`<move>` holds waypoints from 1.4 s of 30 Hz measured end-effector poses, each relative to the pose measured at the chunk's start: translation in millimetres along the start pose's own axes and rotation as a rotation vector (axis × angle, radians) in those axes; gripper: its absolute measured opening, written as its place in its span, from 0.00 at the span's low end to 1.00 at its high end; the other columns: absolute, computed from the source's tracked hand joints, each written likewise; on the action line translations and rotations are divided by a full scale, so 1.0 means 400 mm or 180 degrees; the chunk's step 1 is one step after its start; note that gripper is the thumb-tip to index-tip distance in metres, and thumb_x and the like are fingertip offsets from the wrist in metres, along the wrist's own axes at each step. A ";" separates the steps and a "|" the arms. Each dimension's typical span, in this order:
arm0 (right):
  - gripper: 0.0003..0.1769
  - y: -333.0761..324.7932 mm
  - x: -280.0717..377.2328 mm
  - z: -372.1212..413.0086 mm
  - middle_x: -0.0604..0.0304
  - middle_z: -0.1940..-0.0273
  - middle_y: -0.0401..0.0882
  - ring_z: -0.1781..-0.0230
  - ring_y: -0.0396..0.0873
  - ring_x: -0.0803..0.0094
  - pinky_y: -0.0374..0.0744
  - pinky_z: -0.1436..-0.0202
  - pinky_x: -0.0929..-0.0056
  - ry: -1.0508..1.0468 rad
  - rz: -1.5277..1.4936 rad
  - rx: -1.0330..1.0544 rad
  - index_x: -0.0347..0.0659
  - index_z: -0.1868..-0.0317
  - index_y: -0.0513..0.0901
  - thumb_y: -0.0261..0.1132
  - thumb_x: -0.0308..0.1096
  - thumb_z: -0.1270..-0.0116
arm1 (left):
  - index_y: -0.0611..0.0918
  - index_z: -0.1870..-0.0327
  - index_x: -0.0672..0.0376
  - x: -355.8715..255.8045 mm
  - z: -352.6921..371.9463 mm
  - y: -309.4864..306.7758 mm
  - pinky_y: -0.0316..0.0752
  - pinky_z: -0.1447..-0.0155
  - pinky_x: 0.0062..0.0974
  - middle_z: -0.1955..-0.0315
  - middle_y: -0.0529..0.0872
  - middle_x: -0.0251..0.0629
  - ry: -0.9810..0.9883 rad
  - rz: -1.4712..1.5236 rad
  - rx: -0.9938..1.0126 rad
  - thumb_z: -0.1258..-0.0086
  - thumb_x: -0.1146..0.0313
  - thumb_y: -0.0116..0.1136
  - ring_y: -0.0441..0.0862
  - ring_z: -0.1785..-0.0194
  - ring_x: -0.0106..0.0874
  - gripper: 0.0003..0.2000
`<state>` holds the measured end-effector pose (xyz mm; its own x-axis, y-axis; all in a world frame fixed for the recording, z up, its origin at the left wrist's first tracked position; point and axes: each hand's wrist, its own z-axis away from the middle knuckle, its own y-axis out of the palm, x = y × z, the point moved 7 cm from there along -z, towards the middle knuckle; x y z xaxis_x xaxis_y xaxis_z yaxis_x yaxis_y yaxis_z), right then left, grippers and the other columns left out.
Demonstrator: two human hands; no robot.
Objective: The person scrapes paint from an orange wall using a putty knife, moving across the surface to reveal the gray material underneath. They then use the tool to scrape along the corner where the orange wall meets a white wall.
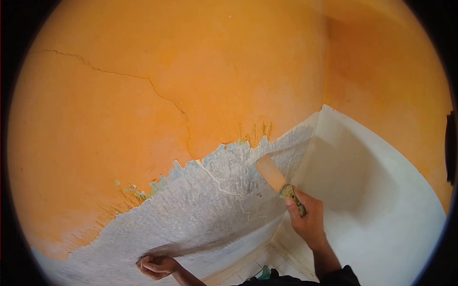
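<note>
My right hand (307, 212) is wrapped round the worn, mottled handle of a putty knife (271, 172). The wide blade points up and left, its edge over the bare grey part of the wall (210, 209), close to the right-hand corner. Above that patch is orange paint (143, 119) with a ragged, peeling lower border. My left hand (157, 267) is low in the view, fingers curled into a loose fist with nothing showing in it, and its shadow falls on the grey wall beside it.
A thin crack (119, 73) crosses the orange paint and continues as a pale filled line (214, 181) on the grey. The adjoining wall (381, 200), white below and orange above, meets it at the corner. Below lie floor tiles (236, 279) and a green object (264, 272).
</note>
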<state>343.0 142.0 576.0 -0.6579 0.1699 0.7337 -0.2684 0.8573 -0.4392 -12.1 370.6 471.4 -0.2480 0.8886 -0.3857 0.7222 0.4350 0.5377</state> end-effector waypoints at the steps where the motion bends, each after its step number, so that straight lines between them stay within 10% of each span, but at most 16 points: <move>1: 0.16 0.008 0.007 -0.006 0.46 0.68 0.81 0.72 0.81 0.59 0.77 0.67 0.70 -0.0029 -0.0025 -0.0077 0.33 0.48 0.79 0.64 0.31 0.35 | 0.73 0.74 0.63 -0.002 0.003 0.002 0.61 0.65 0.25 0.75 0.69 0.35 0.0021 -0.0045 -0.0050 0.28 0.67 0.45 0.66 0.70 0.29 0.13; 42: 0.16 0.000 0.101 0.005 0.46 0.68 0.81 0.73 0.81 0.62 0.77 0.68 0.71 -0.0097 -0.0002 -0.0353 0.32 0.48 0.79 0.63 0.31 0.35 | 0.72 0.74 0.62 -0.004 -0.006 -0.001 0.59 0.66 0.23 0.76 0.69 0.35 0.0199 0.0099 0.0002 0.30 0.68 0.45 0.66 0.71 0.27 0.12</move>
<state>314.9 147.9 604.6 -0.6793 0.1559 0.7171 -0.1905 0.9062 -0.3775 -13.4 369.4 473.6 -0.2653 0.9091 -0.3213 0.7307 0.4070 0.5481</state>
